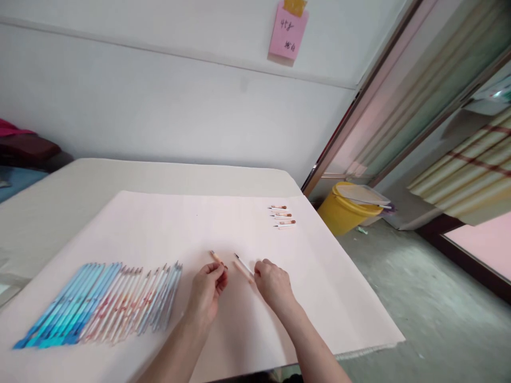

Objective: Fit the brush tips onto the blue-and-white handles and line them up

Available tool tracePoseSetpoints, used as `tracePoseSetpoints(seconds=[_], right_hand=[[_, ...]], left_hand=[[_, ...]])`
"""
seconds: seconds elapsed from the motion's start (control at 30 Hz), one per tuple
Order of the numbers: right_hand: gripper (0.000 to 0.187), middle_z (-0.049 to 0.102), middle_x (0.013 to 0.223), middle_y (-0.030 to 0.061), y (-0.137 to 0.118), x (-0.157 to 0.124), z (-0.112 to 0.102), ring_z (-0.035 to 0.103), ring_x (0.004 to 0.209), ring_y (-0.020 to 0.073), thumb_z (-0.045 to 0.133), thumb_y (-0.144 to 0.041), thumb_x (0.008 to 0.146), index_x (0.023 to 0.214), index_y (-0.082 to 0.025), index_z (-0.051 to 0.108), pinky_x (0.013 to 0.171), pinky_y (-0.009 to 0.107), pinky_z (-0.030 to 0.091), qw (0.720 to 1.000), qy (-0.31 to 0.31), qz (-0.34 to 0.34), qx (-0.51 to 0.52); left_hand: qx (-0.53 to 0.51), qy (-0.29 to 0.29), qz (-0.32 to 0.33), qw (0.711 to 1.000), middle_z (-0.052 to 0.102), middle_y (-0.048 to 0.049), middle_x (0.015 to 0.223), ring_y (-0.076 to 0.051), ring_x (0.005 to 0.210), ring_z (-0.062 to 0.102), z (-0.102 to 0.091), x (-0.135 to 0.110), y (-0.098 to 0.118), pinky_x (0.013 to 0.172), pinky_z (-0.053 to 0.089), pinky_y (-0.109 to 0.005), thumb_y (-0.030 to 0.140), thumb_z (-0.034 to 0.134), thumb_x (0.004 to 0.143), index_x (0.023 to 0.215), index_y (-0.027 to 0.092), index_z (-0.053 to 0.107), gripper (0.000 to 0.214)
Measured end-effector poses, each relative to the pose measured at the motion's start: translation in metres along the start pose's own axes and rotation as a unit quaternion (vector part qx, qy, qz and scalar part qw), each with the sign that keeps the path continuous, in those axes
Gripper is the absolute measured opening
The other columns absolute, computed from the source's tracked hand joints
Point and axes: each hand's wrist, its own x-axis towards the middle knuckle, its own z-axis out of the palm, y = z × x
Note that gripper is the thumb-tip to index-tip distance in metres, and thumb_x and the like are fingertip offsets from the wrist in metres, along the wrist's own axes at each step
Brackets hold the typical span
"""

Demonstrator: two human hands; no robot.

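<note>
My left hand (209,282) is closed in a pinch on a short peach pen piece (216,257), its far end pointing up and left. Opposite it, my right hand (273,282) has its fingers curled around the near end of a slim white pen piece (244,264) with a dark pointed tip. Just below that white piece is a thin peach pen part (241,271); whether the right fingers touch it I cannot tell. To the left lies a row of blue pens (75,303), beside several white-and-pink pens (120,306) and greyish pens (165,298).
Three small groups of pen parts (282,215) lie toward the table's far right. A pale sheet (191,223) covers the table (191,175), which meets a white wall bearing a pink note (288,32). A yellow bin (343,210) stands on the floor at right.
</note>
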Motion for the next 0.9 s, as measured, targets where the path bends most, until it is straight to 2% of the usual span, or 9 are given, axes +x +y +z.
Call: tracePoseSetpoints(seconds=[0.13,0.23,0.3,0.37,0.5,0.6,0.7,0.8,0.9], right_hand=[[0.016,0.063,0.088,0.0044,-0.015,-0.005,0.003,0.061,0.071,0.0165,0.045,-0.019,0.081,0.086,-0.020,0.060,0.056,0.024,0.035,0.998,0.035,-0.035,0.049],[0.017,0.063,0.088,0.0009,-0.028,-0.011,0.006,0.059,0.070,0.0125,0.047,-0.016,0.080,0.092,-0.022,0.058,0.059,0.021,0.036,0.982,0.081,-0.079,0.153],[0.014,0.063,0.085,-0.0006,-0.035,-0.015,0.008,0.058,0.067,0.0108,0.049,-0.018,0.080,0.090,-0.022,0.057,0.058,0.020,0.035,0.971,0.101,-0.097,0.194],[0.011,0.062,0.080,-0.0008,-0.039,-0.018,0.009,0.055,0.062,0.0099,0.047,-0.019,0.082,0.082,-0.021,0.058,0.055,0.020,0.032,0.970,0.113,-0.101,0.191],[0.019,0.062,0.077,-0.0010,-0.038,-0.018,0.009,0.053,0.058,0.0092,0.042,-0.022,0.087,0.076,-0.021,0.058,0.052,0.020,0.028,0.973,0.129,-0.111,0.154],[0.018,0.062,0.077,-0.0013,-0.032,-0.015,0.008,0.053,0.058,0.0092,0.043,-0.022,0.087,0.077,-0.021,0.058,0.051,0.022,0.025,0.982,0.120,-0.073,0.123],[0.018,0.063,0.081,-0.0003,-0.024,-0.010,0.008,0.055,0.062,0.0102,0.043,-0.019,0.085,0.077,-0.021,0.058,0.052,0.022,0.025,0.990,0.087,-0.041,0.102],[0.018,0.064,0.084,0.0008,-0.020,-0.004,0.009,0.058,0.069,0.0119,0.043,-0.017,0.083,0.077,-0.021,0.058,0.055,0.022,0.028,0.992,0.041,-0.038,0.109],[0.017,0.066,0.083,0.0009,-0.019,-0.001,0.010,0.059,0.073,0.0138,0.042,-0.017,0.083,0.080,-0.022,0.058,0.056,0.023,0.030,0.992,0.014,-0.018,0.123]], left_hand=[[0.031,-0.005,-0.010,0.999,0.061,-0.0056,0.074,-0.008,0.059,0.057,-0.001,0.000,-0.006,0.053,0.046,-0.018,0.008,0.064,0.070,0.077,0.012,0.059,0.009],[0.050,-0.022,-0.006,0.998,0.061,-0.0058,0.076,-0.009,0.061,0.058,-0.002,-0.001,-0.009,0.057,0.048,-0.021,0.010,0.067,0.068,0.078,0.012,0.060,0.012],[0.047,-0.035,0.002,0.998,0.061,-0.0052,0.077,-0.010,0.063,0.059,-0.003,-0.002,-0.011,0.061,0.049,-0.022,0.010,0.067,0.067,0.078,0.013,0.061,0.014],[0.036,-0.043,0.006,0.998,0.061,-0.0043,0.077,-0.009,0.064,0.059,-0.002,-0.003,-0.012,0.063,0.049,-0.022,0.009,0.067,0.066,0.078,0.013,0.060,0.014],[0.033,-0.052,0.007,0.998,0.060,-0.0038,0.075,-0.010,0.065,0.059,0.000,-0.005,-0.013,0.063,0.049,-0.021,0.009,0.067,0.066,0.078,0.013,0.060,0.014],[0.038,-0.039,-0.007,0.998,0.063,-0.0071,0.077,-0.012,0.067,0.061,0.000,-0.005,-0.016,0.065,0.050,-0.024,0.012,0.065,0.069,0.079,0.013,0.060,0.011],[0.040,-0.018,-0.053,0.998,0.065,-0.0114,0.081,-0.016,0.070,0.064,0.000,-0.005,-0.023,0.064,0.051,-0.026,0.012,0.061,0.073,0.083,0.012,0.060,0.010],[0.043,-0.016,-0.087,0.995,0.065,-0.0106,0.078,-0.015,0.067,0.064,0.000,-0.005,-0.030,0.065,0.051,-0.027,0.005,0.057,0.072,0.084,0.012,0.058,0.014],[0.054,-0.029,-0.078,0.995,0.065,-0.0093,0.077,-0.014,0.066,0.063,0.002,-0.008,-0.033,0.062,0.050,-0.024,0.005,0.057,0.071,0.084,0.013,0.058,0.015]])
